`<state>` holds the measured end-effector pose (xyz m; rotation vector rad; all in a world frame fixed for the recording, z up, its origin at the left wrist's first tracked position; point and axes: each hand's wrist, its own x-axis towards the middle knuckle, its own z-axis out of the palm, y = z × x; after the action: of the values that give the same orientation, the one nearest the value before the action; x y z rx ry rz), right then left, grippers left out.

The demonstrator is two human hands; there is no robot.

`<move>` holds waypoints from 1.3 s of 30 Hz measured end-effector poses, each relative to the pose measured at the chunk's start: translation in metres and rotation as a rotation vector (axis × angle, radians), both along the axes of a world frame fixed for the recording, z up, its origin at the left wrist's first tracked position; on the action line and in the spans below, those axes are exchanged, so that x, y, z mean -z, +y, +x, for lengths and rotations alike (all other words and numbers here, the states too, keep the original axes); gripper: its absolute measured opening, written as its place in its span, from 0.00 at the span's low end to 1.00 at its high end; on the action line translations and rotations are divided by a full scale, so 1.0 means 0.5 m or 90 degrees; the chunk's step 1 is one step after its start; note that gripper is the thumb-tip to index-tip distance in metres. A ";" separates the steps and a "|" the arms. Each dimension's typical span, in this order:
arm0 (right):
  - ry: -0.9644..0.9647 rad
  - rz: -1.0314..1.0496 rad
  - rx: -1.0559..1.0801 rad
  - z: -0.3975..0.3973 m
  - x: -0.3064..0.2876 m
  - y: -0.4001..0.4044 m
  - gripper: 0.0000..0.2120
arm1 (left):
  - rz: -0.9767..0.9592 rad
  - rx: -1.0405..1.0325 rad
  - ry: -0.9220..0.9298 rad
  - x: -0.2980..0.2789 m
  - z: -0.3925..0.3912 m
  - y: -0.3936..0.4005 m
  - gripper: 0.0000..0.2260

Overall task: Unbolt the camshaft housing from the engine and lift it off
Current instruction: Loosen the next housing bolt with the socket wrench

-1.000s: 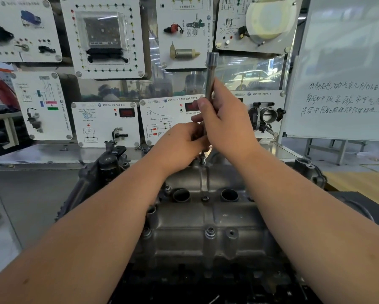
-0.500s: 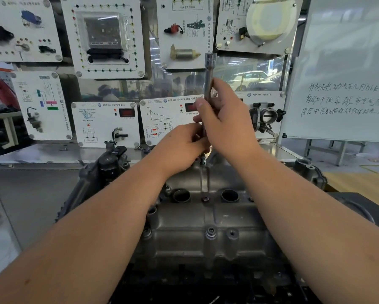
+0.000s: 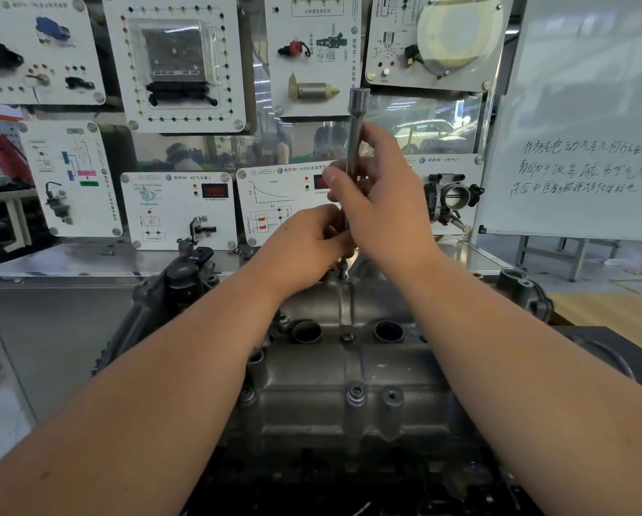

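White training panels (image 3: 178, 61) carrying mounted car parts fill the wall from nine to one o'clock. A handwritten whiteboard (image 3: 587, 117) stands at two o'clock, above a wooden bench (image 3: 617, 314) at three.

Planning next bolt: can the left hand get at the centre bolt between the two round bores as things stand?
Probably yes. That centre bolt sits uncovered on the camshaft housing, nearer than the left hand, which first has to let go at the extension bar.

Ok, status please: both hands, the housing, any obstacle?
Right hand grips extension bar, upright. Left hand steadies its lower end at far bolt. Housing seated. No obstacle seen.
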<state>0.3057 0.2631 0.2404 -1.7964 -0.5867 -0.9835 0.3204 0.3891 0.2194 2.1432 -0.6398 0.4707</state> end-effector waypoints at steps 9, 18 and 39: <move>0.030 -0.010 0.001 0.004 -0.011 -0.010 0.09 | -0.005 0.004 -0.010 0.005 0.000 0.000 0.08; 0.002 -0.025 -0.006 -0.005 -0.002 0.000 0.21 | 0.006 -0.015 -0.014 -0.002 -0.005 0.002 0.14; 0.009 -0.007 -0.010 0.004 -0.008 -0.007 0.15 | 0.008 0.001 -0.021 0.004 -0.003 -0.001 0.09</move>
<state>0.3075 0.2595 0.2446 -1.8044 -0.5984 -0.9573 0.3191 0.3888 0.2175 2.1505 -0.6639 0.5028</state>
